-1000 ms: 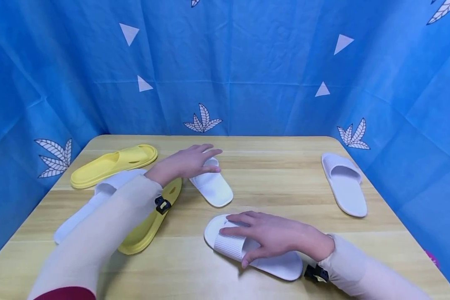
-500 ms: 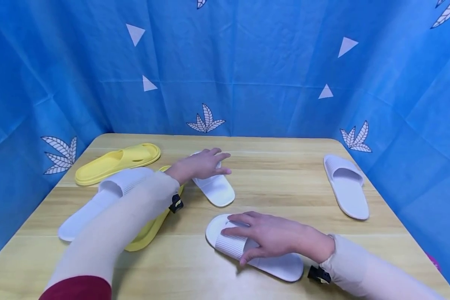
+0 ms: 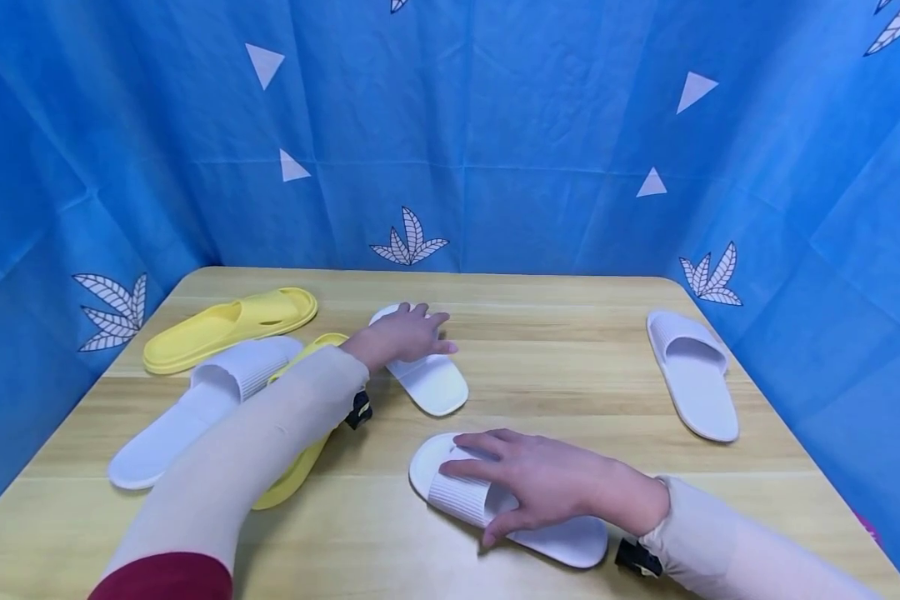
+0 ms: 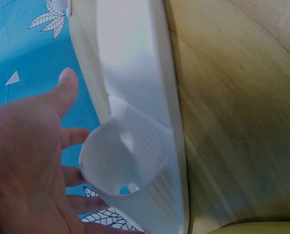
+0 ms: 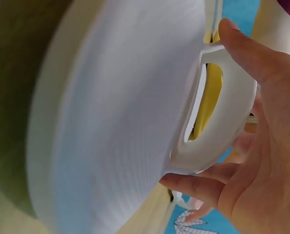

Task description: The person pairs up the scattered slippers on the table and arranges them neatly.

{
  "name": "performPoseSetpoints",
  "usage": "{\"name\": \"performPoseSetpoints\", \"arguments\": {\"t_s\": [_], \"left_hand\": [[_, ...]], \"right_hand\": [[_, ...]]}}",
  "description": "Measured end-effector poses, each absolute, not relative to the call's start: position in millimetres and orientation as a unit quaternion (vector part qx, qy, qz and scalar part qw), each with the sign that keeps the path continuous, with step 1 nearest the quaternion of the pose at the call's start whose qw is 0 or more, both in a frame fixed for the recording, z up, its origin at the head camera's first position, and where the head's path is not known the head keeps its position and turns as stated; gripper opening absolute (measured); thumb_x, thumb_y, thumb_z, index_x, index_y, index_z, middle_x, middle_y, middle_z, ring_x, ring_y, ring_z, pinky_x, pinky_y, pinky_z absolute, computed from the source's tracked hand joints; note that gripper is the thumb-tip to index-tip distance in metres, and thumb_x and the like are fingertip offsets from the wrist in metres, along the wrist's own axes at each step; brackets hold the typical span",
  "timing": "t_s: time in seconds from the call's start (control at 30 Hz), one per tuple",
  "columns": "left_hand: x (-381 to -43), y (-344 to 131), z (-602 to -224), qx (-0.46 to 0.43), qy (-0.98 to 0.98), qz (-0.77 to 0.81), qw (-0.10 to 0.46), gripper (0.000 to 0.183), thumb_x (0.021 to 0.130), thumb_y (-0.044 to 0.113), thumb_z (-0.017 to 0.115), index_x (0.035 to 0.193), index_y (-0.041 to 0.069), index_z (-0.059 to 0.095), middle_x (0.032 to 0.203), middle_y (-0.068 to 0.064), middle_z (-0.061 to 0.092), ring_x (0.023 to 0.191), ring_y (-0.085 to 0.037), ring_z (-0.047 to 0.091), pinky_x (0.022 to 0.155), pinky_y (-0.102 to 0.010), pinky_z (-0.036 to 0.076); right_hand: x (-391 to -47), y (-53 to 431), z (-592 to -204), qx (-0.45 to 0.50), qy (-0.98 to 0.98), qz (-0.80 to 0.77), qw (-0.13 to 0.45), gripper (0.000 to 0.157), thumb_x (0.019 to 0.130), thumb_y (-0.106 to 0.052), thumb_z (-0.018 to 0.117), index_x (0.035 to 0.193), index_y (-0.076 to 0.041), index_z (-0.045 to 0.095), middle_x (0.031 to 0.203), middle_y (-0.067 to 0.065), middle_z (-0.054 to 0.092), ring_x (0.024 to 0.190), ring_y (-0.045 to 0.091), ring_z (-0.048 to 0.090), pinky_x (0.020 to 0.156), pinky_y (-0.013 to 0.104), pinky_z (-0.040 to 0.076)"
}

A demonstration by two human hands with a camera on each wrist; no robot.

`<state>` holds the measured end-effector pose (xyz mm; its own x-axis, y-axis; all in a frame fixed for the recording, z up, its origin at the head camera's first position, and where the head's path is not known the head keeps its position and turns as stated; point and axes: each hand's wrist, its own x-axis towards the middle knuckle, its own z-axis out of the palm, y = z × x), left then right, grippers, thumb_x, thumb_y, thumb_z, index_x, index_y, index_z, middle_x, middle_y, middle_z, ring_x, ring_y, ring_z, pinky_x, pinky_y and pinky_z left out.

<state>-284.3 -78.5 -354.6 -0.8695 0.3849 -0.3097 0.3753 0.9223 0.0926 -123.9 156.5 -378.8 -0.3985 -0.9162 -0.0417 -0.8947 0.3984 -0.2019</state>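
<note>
My left hand (image 3: 405, 333) is over a white slipper (image 3: 437, 385) near the middle of the table, fingers spread and thumb apart. In the left wrist view its fingertips come close to the ribbed strap (image 4: 149, 146). My right hand (image 3: 547, 483) hovers over another white slipper (image 3: 461, 492) nearer the front. Its thumb is on the near side of the strap and its fingers on the far side. In the right wrist view, that strap (image 5: 227, 112) arches between thumb and index finger, both loosely extended. Each slipper is partly hidden by the hand above it.
To the left lie a yellow slipper (image 3: 195, 337), a white slipper (image 3: 172, 433) and a second yellow slipper (image 3: 292, 483), partly covered by my left sleeve. One more white slipper (image 3: 697, 387) lies at the table's right side. A blue curtain (image 3: 465, 125) surrounds the table (image 3: 345, 542).
My left hand has shifted slightly right and lower over the middle white slipper. My right hand has stayed almost still, and the slippers lie where they were.
</note>
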Motion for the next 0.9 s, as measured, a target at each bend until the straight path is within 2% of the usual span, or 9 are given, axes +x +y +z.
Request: {"name": "performPoseSetpoints", "arguments": {"t_s": [0.5,0.73,0.9], "left_hand": [[-286,-84,-360,0.181,0.972,0.030,0.149,0.074,0.094,0.059,0.052,0.154,0.021,0.032,0.160,-0.017,0.019,0.145,-0.040,0.015,0.113,-0.058,0.024],[-289,-84,-366,0.212,0.967,0.053,0.133,0.070,0.096,0.058,0.051,0.152,0.019,0.035,0.160,-0.015,0.018,0.145,-0.040,0.015,0.115,-0.055,0.021],[-289,-83,-373,0.192,0.973,0.064,0.114,0.073,0.096,0.059,0.048,0.153,0.017,0.032,0.158,-0.017,0.022,0.140,-0.045,0.024,0.111,-0.057,0.028]], "right_hand": [[-123,158,-377,-0.558,0.826,-0.068,0.050,0.076,0.090,-0.065,0.055,0.154,-0.030,0.032,0.154,0.008,0.036,0.137,0.029,0.039,0.106,0.043,0.041],[-122,162,-375,-0.552,0.830,-0.071,0.037,0.072,0.091,-0.056,0.061,0.152,-0.031,0.035,0.152,0.005,0.038,0.133,0.029,0.043,0.099,0.045,0.047],[-122,163,-375,-0.551,0.829,-0.083,0.041,0.071,0.090,-0.054,0.063,0.152,-0.031,0.036,0.153,0.004,0.038,0.133,0.028,0.042,0.097,0.045,0.049]]}}
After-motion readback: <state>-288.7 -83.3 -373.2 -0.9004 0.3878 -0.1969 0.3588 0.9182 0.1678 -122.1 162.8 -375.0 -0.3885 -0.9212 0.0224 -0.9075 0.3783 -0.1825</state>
